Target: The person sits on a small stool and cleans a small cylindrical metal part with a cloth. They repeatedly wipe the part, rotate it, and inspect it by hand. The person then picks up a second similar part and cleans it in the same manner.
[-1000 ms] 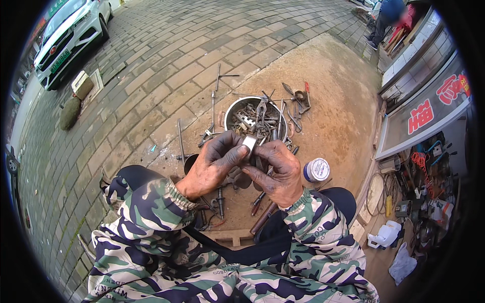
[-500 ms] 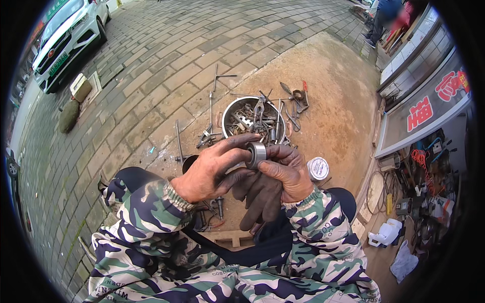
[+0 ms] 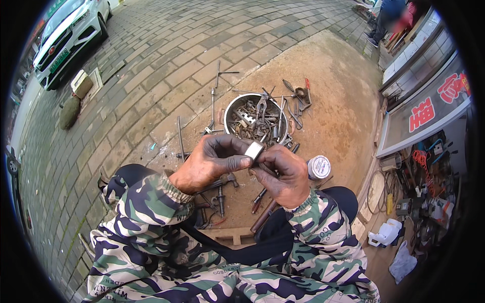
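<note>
Above the ground in front of me, a shiny steel ball bearing [image 3: 254, 150] is held tilted between my hands. My left hand [image 3: 214, 160] grips its left side, thumb below and fingers curled behind. My right hand [image 3: 284, 174] is closed, its fingertips against the bearing's lower right edge; the bearing's far side is hidden. Just beyond the hands stands a round metal basin [image 3: 226, 113] heaped with greasy tools and metal parts. A hammer [image 3: 230, 181] and a spindle-like metal part [image 3: 221, 201] lie below my hands, near a brown metal bar [image 3: 263, 216].
A white round tub [image 3: 319, 167] stands right of my hands. Pliers [image 3: 294, 117], a T-handled wrench [image 3: 218, 76] and a long rod [image 3: 180, 136] lie around the basin. A glass-panelled door [image 3: 424, 113] and cluttered tools are at right. A white car [image 3: 70, 38] stands far left; a person [image 3: 386, 20] is far right.
The dark glove that hung below my right hand is gone from there, baring tools on the ground. The bearing has turned so its outer rim faces me, and my right fingers have curled in.
</note>
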Motion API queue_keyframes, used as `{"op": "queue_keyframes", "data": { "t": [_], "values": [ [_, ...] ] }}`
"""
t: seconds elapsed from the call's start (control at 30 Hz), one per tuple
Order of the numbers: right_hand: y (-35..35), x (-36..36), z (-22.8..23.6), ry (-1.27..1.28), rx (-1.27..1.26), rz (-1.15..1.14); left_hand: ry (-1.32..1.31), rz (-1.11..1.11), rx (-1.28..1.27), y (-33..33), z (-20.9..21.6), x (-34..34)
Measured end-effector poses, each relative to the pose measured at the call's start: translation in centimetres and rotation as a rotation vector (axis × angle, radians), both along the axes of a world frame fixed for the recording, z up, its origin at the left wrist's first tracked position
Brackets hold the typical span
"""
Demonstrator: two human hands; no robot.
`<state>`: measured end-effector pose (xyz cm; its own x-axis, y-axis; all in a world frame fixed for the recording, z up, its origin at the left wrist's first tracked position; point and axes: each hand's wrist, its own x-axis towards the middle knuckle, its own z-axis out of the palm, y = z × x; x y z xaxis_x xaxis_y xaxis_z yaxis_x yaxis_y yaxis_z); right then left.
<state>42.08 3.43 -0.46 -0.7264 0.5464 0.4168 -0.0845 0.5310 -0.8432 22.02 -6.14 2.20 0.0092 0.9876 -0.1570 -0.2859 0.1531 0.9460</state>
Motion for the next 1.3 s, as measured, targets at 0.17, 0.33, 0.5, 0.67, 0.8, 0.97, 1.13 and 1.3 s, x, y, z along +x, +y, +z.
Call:
{"op": "queue_keyframes", "data": {
  "t": [0.17, 0.33, 0.5, 0.67, 0.8, 0.97, 1.13, 1.3],
  "values": [
    [-0.1, -0.3, 1.2, 0.274, -1.283, 0.207, 0.5, 0.055, 0.492, 0.9, -0.9, -0.1],
    [1.4, 1.0, 0.7, 0.305, -1.143, 0.196, 0.286, 0.124, 0.366, 1.1, -1.0, 0.2],
    [1.9, 0.7, 1.0, 0.405, -1.088, 0.043, -0.585, 0.094, 0.024, 0.4, -0.9, 0.4],
    [2.0, 0.4, 0.0, 0.349, -0.972, 0.0, -0.795, -0.043, -0.061, 0.5, -1.8, -0.3],
    [1.7, 0.1, 0.9, 0.333, -1.008, 0.016, -0.744, -0.02, -0.02, 0.7, -1.7, 0.2],
    [2.3, 0.3, -0.4, 0.319, -0.897, -0.065, -0.795, -0.074, 0.016, 0.7, -2.6, 0.1],
    [1.8, 0.1, 0.8, 0.326, -0.911, -0.031, -0.892, -0.123, -0.002, 0.8, -3.4, -0.2],
    [2.1, 0.3, 0.0, 0.287, -0.878, -0.076, -0.833, -0.086, -0.034, 0.7, -2.9, 0.1]
  ]
}}
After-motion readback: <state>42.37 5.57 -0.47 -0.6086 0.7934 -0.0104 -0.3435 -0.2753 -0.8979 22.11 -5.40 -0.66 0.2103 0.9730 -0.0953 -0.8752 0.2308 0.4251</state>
